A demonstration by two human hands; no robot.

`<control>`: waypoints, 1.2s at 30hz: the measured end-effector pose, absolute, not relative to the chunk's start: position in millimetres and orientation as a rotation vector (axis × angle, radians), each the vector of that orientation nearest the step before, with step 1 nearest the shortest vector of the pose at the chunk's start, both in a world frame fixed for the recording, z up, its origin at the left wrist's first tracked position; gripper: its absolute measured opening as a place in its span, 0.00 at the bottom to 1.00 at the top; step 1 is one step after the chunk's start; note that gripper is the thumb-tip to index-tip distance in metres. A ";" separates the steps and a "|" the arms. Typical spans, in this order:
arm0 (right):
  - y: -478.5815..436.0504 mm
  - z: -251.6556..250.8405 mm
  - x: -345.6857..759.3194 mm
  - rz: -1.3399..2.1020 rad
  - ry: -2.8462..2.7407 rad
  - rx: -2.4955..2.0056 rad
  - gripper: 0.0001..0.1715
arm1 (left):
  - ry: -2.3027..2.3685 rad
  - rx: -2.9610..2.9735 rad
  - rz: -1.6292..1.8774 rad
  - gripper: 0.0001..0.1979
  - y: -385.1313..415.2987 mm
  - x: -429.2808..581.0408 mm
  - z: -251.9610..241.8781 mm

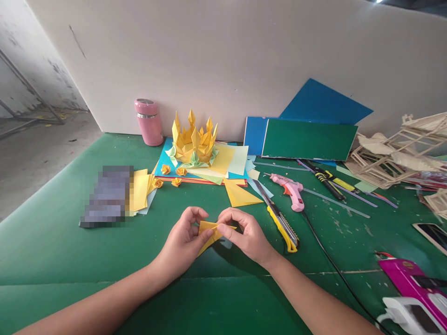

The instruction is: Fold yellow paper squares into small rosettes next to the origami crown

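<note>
Between my two hands is a small piece of folded yellow paper [206, 226], held just above the green table. My left hand [186, 239] pinches its left side, thumb on top. The right side is gripped by my right hand [246, 232], its thumb and forefinger meeting on a fold; its other fingers curl behind. Parts of the paper are hidden under the fingers. Just beyond lies a yellow paper triangle [240, 193]. Farther back stands a yellow folded-paper crown [195, 144] with pale green pieces round its base. Several small yellow paper roses [180, 171] lie in front of it.
A yellow utility knife [282, 230] and a pink glue gun [289, 190] with a black cord lie right of my hands. A pink flask [150, 123] stands back left. Yellow sheets [140, 188] lie left. Wooden stick models [384, 156] and a magenta case [408, 279] are at right.
</note>
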State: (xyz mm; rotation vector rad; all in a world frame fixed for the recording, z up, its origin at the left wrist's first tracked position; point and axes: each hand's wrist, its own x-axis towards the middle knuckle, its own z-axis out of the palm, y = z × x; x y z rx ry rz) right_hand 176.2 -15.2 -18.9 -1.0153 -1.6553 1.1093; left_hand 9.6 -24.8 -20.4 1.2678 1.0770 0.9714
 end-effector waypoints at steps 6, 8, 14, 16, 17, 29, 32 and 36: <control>-16.2 -17.4 174.6 1.074 -1.677 -1.033 0.11 | 1.031 1.220 0.979 0.14 -26.0 10.3 -17.1; -16.3 -17.9 173.9 1.057 -1.680 -1.041 0.12 | 1.033 1.192 0.969 0.15 -26.2 10.5 -14.8; -15.8 -19.7 174.7 1.118 -1.638 -1.038 0.13 | 1.006 1.087 1.002 0.19 -22.2 9.8 -10.8; -16.3 -19.8 175.0 1.139 -1.632 -1.040 0.14 | 0.987 1.043 1.024 0.19 -21.0 9.7 -10.5; -16.7 -19.7 174.9 1.138 -1.632 -1.050 0.13 | 0.986 1.031 1.030 0.18 -20.8 9.7 -10.5; -15.2 -22.2 178.2 1.209 -1.609 -1.008 0.12 | 1.173 1.170 1.034 0.06 -20.8 6.8 -7.2; -16.7 -20.4 176.8 1.194 -1.637 -1.026 0.13 | 1.186 1.131 1.033 0.07 -20.9 6.5 -7.5; -18.5 -19.2 172.8 1.075 -1.686 -1.104 0.09 | 1.190 1.150 1.013 0.07 -21.6 7.2 -7.3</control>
